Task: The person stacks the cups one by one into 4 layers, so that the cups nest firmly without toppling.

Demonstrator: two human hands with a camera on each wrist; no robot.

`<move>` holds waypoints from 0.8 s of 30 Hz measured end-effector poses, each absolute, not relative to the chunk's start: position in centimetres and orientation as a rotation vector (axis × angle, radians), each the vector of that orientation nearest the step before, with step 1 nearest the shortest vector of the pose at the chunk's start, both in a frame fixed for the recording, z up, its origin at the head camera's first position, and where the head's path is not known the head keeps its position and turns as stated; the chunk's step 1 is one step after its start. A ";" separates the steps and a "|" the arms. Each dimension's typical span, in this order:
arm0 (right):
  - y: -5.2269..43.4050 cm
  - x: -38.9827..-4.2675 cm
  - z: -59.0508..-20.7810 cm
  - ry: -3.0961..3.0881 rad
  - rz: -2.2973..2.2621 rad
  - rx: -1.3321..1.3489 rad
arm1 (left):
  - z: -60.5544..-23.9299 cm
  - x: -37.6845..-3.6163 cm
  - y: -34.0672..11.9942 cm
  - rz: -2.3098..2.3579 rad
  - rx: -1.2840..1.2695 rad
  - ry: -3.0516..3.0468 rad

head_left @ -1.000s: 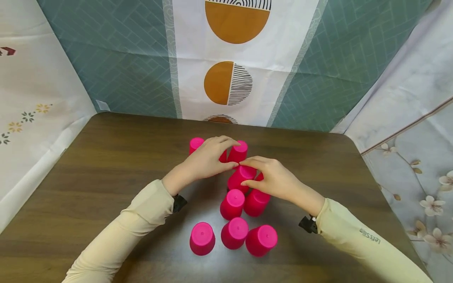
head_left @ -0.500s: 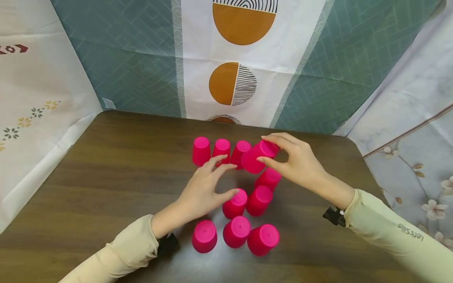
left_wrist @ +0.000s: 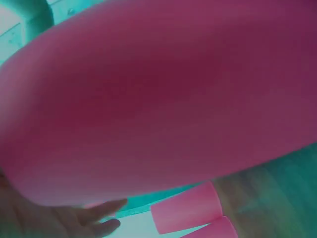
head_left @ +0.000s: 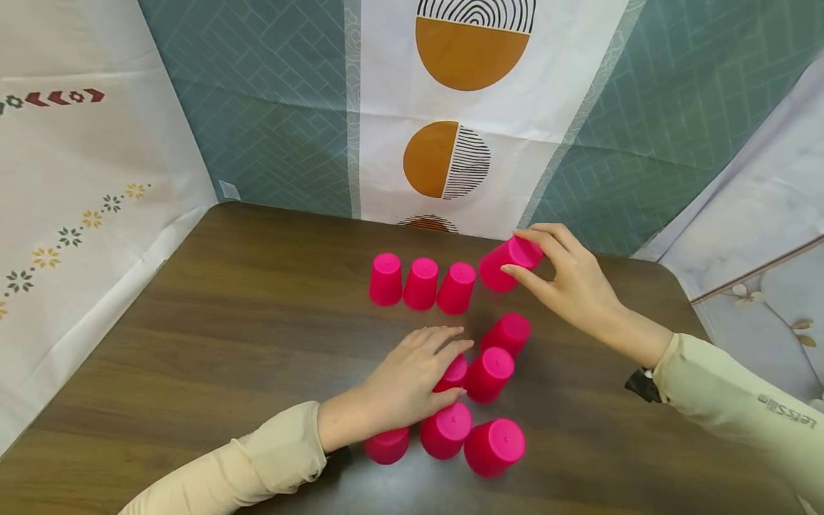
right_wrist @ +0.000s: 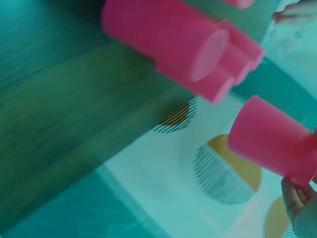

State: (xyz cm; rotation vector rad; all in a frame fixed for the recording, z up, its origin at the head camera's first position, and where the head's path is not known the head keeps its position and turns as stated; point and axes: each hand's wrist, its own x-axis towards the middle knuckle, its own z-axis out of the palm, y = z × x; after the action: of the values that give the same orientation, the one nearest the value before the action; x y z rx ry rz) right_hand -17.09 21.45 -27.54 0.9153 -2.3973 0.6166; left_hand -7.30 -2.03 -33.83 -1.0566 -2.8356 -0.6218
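Risk of a slip: pink cup pinched only at its closed end by right hand, tilted above the worktop just right of the back row of three cups. Long axis slanted, base up and right, mouth down and left toward that row. Could knock the nearest one if lowered askew. Left hand laid over a middle cup, fingers relaxed; might nudge neighbours.

Right wrist view, blurry: a pink cup at 4 o'clock, tilted, held by fingertips at the bottom right corner. Row of pink cups at 12 o'clock on the wood table. Patterned curtain with an orange circle behind the held cup.
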 end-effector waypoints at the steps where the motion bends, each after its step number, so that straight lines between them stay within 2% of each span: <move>1: 21.6 -17.5 -27.8 -2.401 0.609 0.913 | -33.9 -7.3 -2.0 -0.623 -1.068 -2.842; 16: 23.8 -21.5 -32.0 -2.595 0.574 0.841 | -34.3 -8.2 -2.0 -1.025 -1.122 -2.955; 24: 24.0 -22.6 -34.3 -2.667 0.657 0.891 | -34.1 -8.8 -2.0 -0.975 -1.138 -2.970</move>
State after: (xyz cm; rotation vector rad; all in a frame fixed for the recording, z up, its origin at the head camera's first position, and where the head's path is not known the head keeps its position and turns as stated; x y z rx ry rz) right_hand -22.58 24.00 -34.31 0.8912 -2.6667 0.6568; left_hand -8.78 -2.03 -34.13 -1.1379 -2.9705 -0.9747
